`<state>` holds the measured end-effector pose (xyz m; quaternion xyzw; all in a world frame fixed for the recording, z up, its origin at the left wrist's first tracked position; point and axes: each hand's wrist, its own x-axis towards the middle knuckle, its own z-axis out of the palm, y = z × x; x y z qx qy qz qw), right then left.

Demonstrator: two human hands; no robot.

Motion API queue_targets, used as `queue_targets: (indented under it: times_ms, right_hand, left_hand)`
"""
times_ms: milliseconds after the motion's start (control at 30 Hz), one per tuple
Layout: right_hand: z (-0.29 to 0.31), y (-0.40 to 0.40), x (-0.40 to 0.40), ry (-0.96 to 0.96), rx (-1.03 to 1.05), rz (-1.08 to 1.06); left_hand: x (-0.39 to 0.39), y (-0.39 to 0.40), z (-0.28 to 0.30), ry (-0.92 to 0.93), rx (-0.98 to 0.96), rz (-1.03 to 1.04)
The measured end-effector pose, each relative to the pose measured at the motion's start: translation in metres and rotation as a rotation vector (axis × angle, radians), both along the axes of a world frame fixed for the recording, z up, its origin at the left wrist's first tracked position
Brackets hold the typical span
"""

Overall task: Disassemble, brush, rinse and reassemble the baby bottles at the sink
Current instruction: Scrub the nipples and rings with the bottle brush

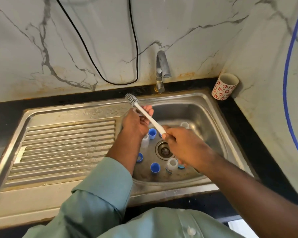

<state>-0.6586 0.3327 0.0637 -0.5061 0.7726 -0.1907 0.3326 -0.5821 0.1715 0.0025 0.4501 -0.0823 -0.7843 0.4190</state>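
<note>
Bottle parts (155,167) in sink (212,117), right of drainboard (67,145).

one head-worn wide-angle view looks steeply down, close over the sink (205,100).

A small clear part (137,112) pinched in the left hand (136,123) is mostly covered by fingers and too small to identify. The right hand (182,145) hides the brush handle's (150,118) lower end, part of the drain (163,150) and a blue piece (181,166) beneath the wrist. The left wrist covers 1 clear bottle (145,140). The draining board (67,148) runs off the left edge.
</note>
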Motion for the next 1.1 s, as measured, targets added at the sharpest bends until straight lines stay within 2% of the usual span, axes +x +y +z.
queue_targets:
  times_ms: [100, 233, 367, 500, 633, 733, 833, 933, 1000, 1100]
  right_hand:
    - [0.001, 0.024, 0.001, 0.04, 0.032, 0.08]
    - [-0.004, 0.003, 0.004, 0.131, 0.028, 0.027]
    - [-0.005, 0.022, 0.003, 0.146, 0.077, 0.131]
    - [-0.007, 0.018, 0.008, 0.209, 0.101, 0.158]
    - [-0.001, 0.019, 0.011, 0.218, 0.096, 0.2]
    - [0.001, 0.013, 0.005, 0.162, 0.083, 0.133]
    - [0.002, 0.021, 0.008, 0.01, 0.085, 0.112]
    - [0.003, 0.019, 0.006, -0.039, 0.072, 0.037]
    - [0.004, 0.021, 0.005, -0.101, 0.059, 0.005]
    - [0.008, 0.028, 0.009, -0.09, 0.064, 0.054]
  left_hand:
    - [0.009, -0.016, -0.002, 0.017, 0.027, 0.13]
    - [-0.004, 0.001, -0.007, -0.047, -0.04, 0.029]
    - [0.009, -0.023, -0.014, 0.006, 0.018, 0.176]
    - [0.009, -0.026, -0.019, -0.047, 0.008, 0.178]
    - [0.012, -0.037, -0.015, 0.078, -0.018, 0.192]
    - [0.01, -0.036, -0.017, 0.046, -0.015, 0.159]
    - [0.017, -0.038, -0.013, 0.154, -0.04, 0.15]
    - [0.017, -0.032, -0.015, 0.056, -0.034, 0.128]
    - [0.021, -0.037, -0.013, 0.058, -0.025, 0.14]
    - [0.025, -0.038, -0.008, 0.096, -0.028, 0.095]
